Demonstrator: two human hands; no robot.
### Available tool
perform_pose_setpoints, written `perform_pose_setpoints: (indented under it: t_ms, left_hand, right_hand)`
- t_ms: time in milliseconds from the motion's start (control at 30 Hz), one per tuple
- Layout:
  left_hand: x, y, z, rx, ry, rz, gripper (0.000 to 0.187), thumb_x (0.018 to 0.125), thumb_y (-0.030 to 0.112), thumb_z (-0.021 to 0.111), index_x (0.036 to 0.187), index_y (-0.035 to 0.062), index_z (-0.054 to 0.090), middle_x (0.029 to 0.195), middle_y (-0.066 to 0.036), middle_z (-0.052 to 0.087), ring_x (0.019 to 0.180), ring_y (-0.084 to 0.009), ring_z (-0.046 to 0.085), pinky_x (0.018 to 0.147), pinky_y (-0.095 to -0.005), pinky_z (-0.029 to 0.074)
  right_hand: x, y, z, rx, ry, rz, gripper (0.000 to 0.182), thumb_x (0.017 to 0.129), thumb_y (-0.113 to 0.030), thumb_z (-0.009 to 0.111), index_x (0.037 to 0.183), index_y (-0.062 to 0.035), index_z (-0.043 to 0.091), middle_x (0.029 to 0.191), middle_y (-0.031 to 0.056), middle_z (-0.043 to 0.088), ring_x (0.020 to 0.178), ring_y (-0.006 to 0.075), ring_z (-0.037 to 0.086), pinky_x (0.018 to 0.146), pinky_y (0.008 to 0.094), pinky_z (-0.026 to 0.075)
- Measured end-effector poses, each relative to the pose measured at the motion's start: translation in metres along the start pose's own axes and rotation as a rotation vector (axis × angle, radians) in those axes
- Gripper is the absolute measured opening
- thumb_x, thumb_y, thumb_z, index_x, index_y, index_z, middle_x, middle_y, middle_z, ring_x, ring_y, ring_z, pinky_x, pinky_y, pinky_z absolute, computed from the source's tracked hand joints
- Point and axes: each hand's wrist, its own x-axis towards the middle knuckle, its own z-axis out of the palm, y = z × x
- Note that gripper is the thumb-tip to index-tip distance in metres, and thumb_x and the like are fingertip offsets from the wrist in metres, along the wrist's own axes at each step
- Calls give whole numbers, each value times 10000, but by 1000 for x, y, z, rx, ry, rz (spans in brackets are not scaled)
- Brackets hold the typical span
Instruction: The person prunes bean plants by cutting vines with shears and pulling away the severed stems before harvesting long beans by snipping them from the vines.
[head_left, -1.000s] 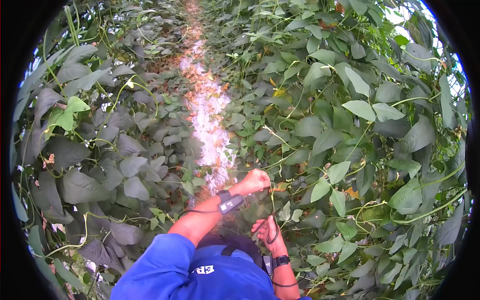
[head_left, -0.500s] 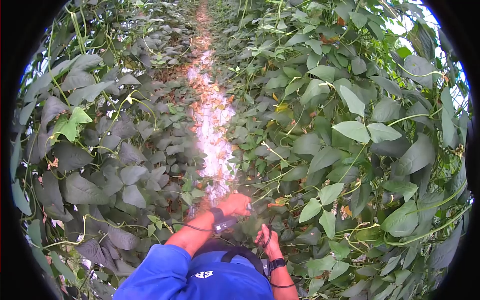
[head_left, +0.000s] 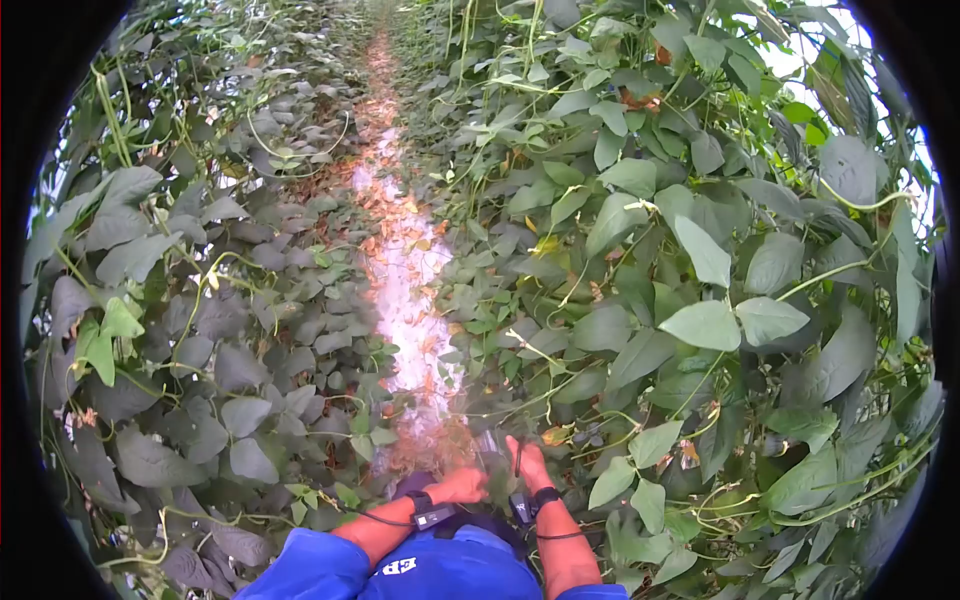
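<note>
Low in the view, before the blue shirt point(head_left: 460, 570), are both of my hands. My left hand point(head_left: 463, 486) is blurred beside my lap, its fingers hard to make out. Just to its right, my right hand point(head_left: 528, 465) is raised with fingers curled near a dark cable, close to the leaves; what it holds, if anything, is too small to tell. A small grey device point(head_left: 434, 517) is strapped to my left wrist, and another point(head_left: 521, 508) sits at my right wrist. Dark cables run from both.
Dense leafy vines stand on both sides, a left wall point(head_left: 240, 370) and a nearer right wall point(head_left: 640, 350) with long tendrils and thin pods. Between them runs a narrow pale path point(head_left: 410, 300) strewn with brown leaves.
My left hand has moved down and back towards my body. My right hand has risen slightly. The view has shifted, and the vines and path appear lower and a little further left.
</note>
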Motion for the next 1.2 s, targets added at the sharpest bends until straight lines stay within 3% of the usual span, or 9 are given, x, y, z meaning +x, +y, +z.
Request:
perform_pose_setpoints:
  t_ms: [200, 433, 600, 733, 900, 933, 1033, 1067, 1200]
  left_hand:
    - [3, -31, -25, 70, -68, 74, 271, 697, 264, 574, 816, 24, 615, 741, -214, 614, 717, -387, 605, 636, -470, 464]
    - [16, -28, -51, -4, -183, -13, 250, 690, 252, 550, 770, 22, 605, 745, -204, 623, 728, -374, 613, 636, -447, 472]
    - [36, -42, -41, -53, -180, 129, 226, 723, 276, 552, 751, 60, 616, 542, -103, 580, 467, -223, 585, 487, -372, 451]
    - [50, -44, -33, -15, -112, 202, 236, 747, 279, 548, 750, 51, 608, 537, -91, 571, 462, -202, 573, 484, -360, 439]
    - [63, -38, -28, -53, -310, 194, 268, 757, 309, 562, 735, 43, 588, 523, -78, 554, 464, -192, 559, 487, -353, 429]
    - [70, -48, -19, -78, -323, 207, 285, 750, 338, 557, 761, 57, 601, 549, -96, 565, 489, -194, 569, 500, -360, 432]
    - [81, -50, -9, 145, -336, 233, 235, 802, 265, 579, 814, 38, 637, 624, -91, 619, 541, -155, 591, 503, -309, 450]
    - [67, -10, -34, 112, -416, -11, 310, 751, 337, 647, 846, 43, 668, 796, -153, 649, 720, -236, 608, 618, -393, 483]
    - [87, -64, 3, -13, -304, 126, 248, 717, 281, 644, 791, 44, 655, 695, -131, 625, 630, -250, 572, 585, -414, 456]
  right_hand:
    - [28, -4, 16, 204, 52, 146, 459, 788, -462, 658, 599, -54, 563, 523, 25, 515, 421, 142, 476, 398, 297, 383]
    - [-13, -35, 9, 100, 169, 7, 486, 745, -461, 696, 560, -24, 587, 493, 26, 518, 422, 129, 490, 408, 289, 399]
    - [-34, -23, 7, 324, -36, 240, 427, 748, -416, 718, 564, -69, 551, 511, 12, 495, 419, 116, 468, 390, 277, 380]
    - [-43, -1, 9, 449, -53, 315, 378, 752, -380, 732, 638, -66, 556, 556, 16, 508, 425, 117, 465, 396, 261, 389]
    - [-57, 24, 10, 636, -20, 385, 305, 797, -282, 690, 668, -50, 540, 543, 18, 495, 431, 124, 471, 404, 265, 391]
    - [-80, 32, 6, 764, -23, 141, 260, 865, -299, 588, 662, -138, 564, 527, -21, 450, 448, 106, 405, 411, 284, 324]
    - [-108, -23, -4, 712, 119, 276, 265, 857, -294, 592, 643, -145, 545, 517, -14, 442, 420, 122, 396, 390, 310, 317]
    - [-106, -16, 1, 756, 134, 343, 277, 853, -302, 592, 638, -137, 536, 518, -12, 444, 426, 126, 407, 395, 306, 315]
    - [-120, -10, 3, 756, 176, 292, 289, 847, -341, 601, 657, -132, 541, 518, -12, 447, 426, 126, 406, 395, 296, 306]
